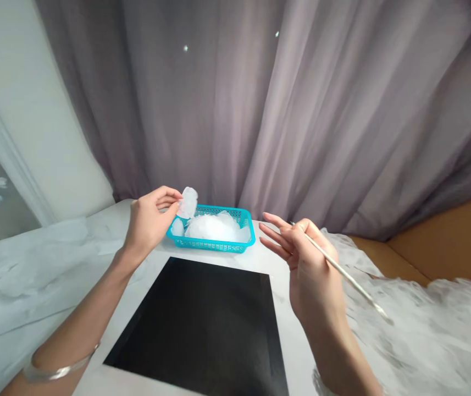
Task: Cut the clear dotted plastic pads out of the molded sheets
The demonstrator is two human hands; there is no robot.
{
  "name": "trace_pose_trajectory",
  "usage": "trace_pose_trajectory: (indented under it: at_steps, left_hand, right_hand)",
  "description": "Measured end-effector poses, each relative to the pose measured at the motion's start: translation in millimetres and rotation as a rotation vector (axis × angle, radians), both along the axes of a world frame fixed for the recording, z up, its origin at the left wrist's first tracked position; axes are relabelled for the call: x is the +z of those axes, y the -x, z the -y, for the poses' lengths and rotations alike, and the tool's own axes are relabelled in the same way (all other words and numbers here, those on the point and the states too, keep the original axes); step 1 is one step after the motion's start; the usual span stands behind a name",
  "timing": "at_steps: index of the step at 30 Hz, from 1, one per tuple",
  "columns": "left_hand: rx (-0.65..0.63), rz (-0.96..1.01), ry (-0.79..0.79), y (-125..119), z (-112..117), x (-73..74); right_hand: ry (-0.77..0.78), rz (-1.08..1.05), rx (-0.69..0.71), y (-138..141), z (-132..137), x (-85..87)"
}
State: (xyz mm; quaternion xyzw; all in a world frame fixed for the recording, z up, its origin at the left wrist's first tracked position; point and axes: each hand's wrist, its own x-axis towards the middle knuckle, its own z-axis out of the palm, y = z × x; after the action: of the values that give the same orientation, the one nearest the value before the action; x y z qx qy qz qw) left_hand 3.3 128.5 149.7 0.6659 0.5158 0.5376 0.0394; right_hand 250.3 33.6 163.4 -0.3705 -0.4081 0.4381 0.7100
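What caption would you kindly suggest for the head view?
Left hand holds a thin white piece by the turquoise basket; right hand holds a slender stick.

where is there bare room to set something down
The bare black sheet is widest, in front of the blue basket and left of the right hand. A narrow white tabletop strip is free between the sheet and that hand. Crowded: the basket, piled with white pieces beside the left hand, and the gauzy heap far right.
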Motion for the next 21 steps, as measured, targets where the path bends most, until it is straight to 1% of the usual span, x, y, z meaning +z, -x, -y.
trace_pose_trajectory:
  at_steps: [1, 2, 4, 5, 7, 8, 10, 11, 13, 15, 18, 20, 21]
  left_hand:
    - [0.008, -0.093, -0.016, -3, -16, -8.6]
    - [-0.022, -0.151, 0.002, -8, -32, -17.4]
    - [-0.142, -0.275, 0.067, -21, -57, -35.1]
    - [-0.213, -0.344, 0.109, -28, -66, -43.5]
    - [-0.312, -0.466, 0.177, -36, -74, -58.2]
    - [-0.33, -0.512, 0.202, -36, -74, -64.0]
    - [-0.304, -0.573, 0.236, -24, -68, -71.9]
    - [-0.269, -0.597, 0.251, -12, -61, -74.1]
    - [-0.171, -0.638, 0.289, 25, -44, -75.4]
    - [-0.038, -0.669, 0.345, 72, -21, -73.9]
    - [0.205, -0.673, 0.45, 145, 18, -69.4]
    - [0.338, -0.655, 0.511, 184, 40, -66.1]
    - [0.379, -0.642, 0.534, 199, 48, -64.2]
  right_hand:
    - [-0.013, -0.012, -0.004, -3, 0, 1.0]
    - [-0.023, -0.02, -0.005, -4, 1, 2.0]
    - [-0.044, -0.019, 0.005, -5, 3, 3.8]
    - [-0.048, -0.011, 0.013, -5, 4, 4.5]
    - [-0.038, 0.017, 0.041, -4, 5, 5.6]
    - [-0.029, 0.032, 0.056, -4, 5, 6.0]
    - [-0.016, 0.048, 0.078, -5, 6, 6.7]
    - [-0.016, 0.048, 0.078, -6, 6, 7.0]
    - [-0.018, 0.041, 0.052, -8, 7, 7.3]
    - [-0.028, 0.043, 0.012, -9, 7, 7.2]
    - [-0.094, 0.072, -0.026, -6, 7, 6.9]
    - [-0.115, 0.09, -0.021, -2, 7, 6.7]
    - [-0.108, 0.097, -0.009, -1, 8, 6.5]
